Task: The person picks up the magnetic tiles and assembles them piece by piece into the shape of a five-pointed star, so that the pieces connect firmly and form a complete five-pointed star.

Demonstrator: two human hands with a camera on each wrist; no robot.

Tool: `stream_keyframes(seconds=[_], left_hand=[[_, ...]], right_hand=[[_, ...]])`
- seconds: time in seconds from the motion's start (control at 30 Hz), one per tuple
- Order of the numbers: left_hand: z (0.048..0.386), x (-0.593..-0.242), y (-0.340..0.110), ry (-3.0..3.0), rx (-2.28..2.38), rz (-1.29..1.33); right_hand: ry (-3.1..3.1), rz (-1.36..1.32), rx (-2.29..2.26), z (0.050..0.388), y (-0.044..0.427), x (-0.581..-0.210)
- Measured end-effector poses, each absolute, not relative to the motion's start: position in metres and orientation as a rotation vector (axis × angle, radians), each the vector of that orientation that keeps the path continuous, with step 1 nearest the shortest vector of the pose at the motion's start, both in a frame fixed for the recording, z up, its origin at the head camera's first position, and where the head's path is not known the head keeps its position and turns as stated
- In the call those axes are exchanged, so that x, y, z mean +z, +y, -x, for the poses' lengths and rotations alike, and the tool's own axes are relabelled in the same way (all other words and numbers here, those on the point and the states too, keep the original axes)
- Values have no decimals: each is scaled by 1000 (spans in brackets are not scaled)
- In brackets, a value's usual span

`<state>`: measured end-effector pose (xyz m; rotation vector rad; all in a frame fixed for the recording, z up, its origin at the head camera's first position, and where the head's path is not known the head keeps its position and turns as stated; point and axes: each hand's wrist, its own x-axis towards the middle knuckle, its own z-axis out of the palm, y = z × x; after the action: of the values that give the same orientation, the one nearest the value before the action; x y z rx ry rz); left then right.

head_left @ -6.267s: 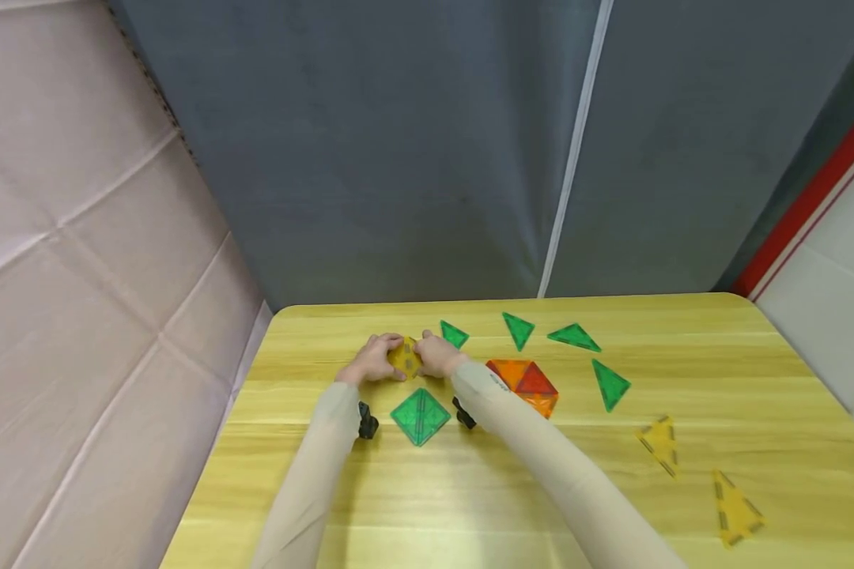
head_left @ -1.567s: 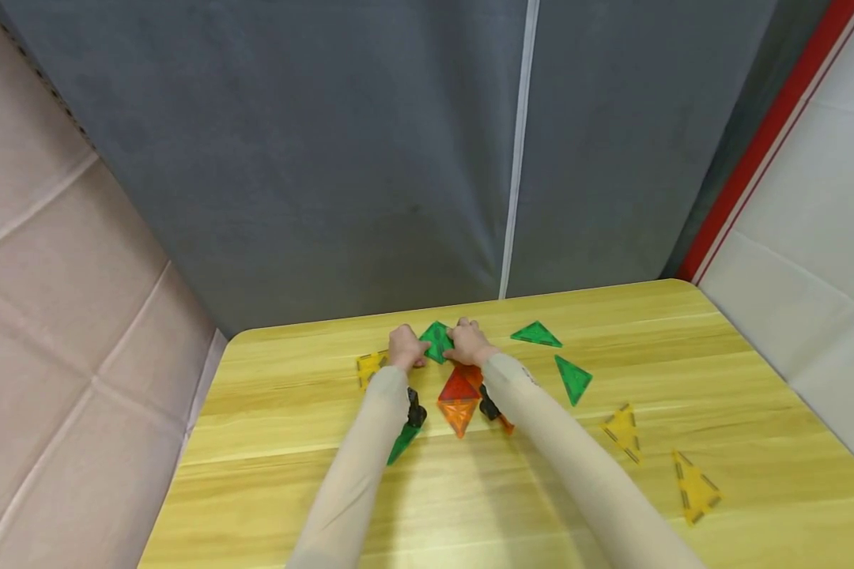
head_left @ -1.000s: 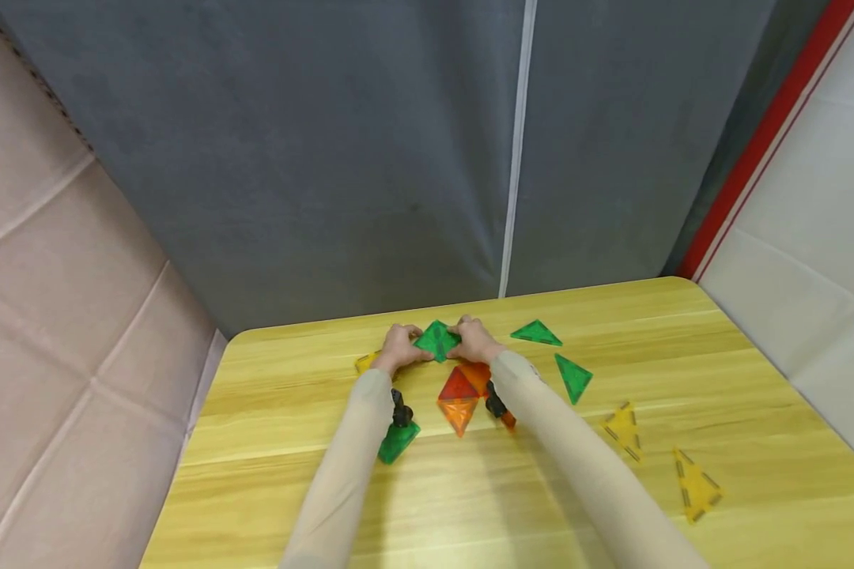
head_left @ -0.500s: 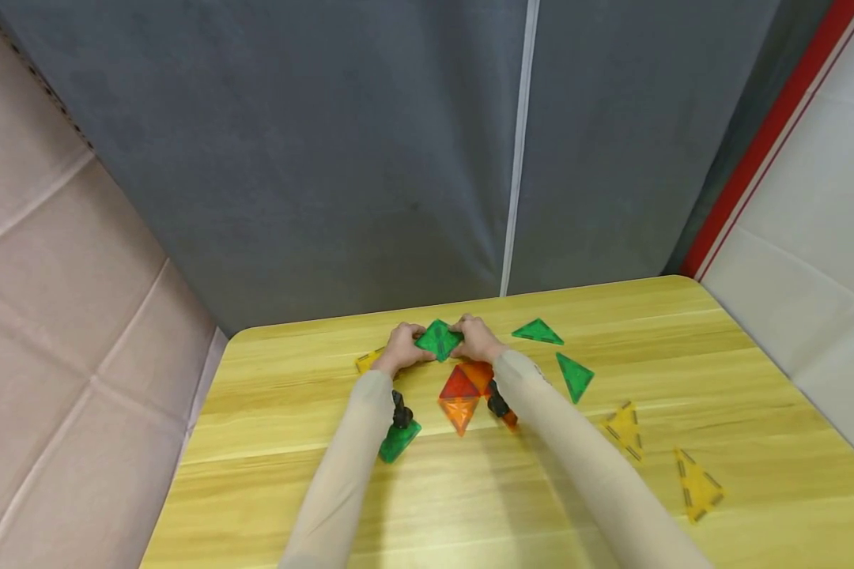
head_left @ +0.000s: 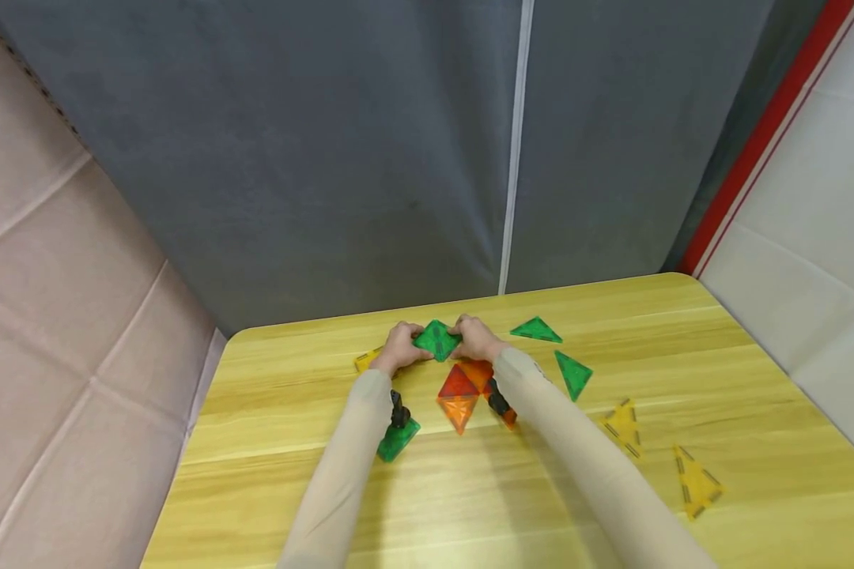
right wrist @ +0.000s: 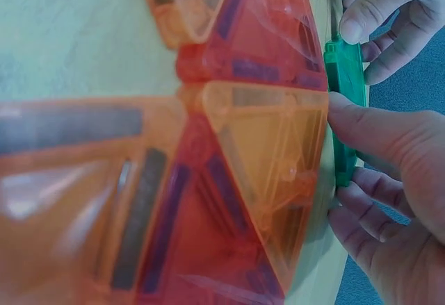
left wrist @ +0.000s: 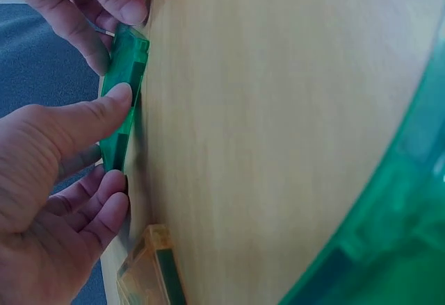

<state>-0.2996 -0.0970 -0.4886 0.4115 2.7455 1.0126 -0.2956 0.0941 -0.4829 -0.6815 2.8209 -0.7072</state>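
Both hands hold a diamond of green triangular magnetic tiles (head_left: 436, 341) near the table's back edge. My left hand (head_left: 402, 347) pinches its left corner, thumb on the near face and fingers behind. My right hand (head_left: 478, 341) pinches the right corner in the same way. In both wrist views the green tiles (left wrist: 128, 53) stand tilted up, almost edge-on. Just in front lies a flat group of red and orange triangular tiles (head_left: 459, 383), partly hidden by the right wrist. Yellow tiles (head_left: 364, 361) show beside the left hand, which covers part of them.
Another green diamond (head_left: 398, 439) lies under the left wrist camera. To the right are two loose green triangles (head_left: 537, 329) and two yellow triangles (head_left: 697, 482). A grey curtain (head_left: 327, 197) hangs behind the wooden table (head_left: 462, 506).
Earlier both hands held yellow tiles, now left lying at the left. Two loose green triangles from the back have become the held diamond. Over the last second the hands barely move.
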Motion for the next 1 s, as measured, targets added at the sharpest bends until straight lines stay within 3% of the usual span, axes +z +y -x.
stream_keyframes(seconds=[0.5, 1.0], left_hand=[[297, -481, -84, 2825, 902, -331], [296, -480, -23, 2728, 1130, -656]], right_hand=[[2719, 583, -1101, 266, 136, -467], [2776, 498, -1199, 220, 197, -469]])
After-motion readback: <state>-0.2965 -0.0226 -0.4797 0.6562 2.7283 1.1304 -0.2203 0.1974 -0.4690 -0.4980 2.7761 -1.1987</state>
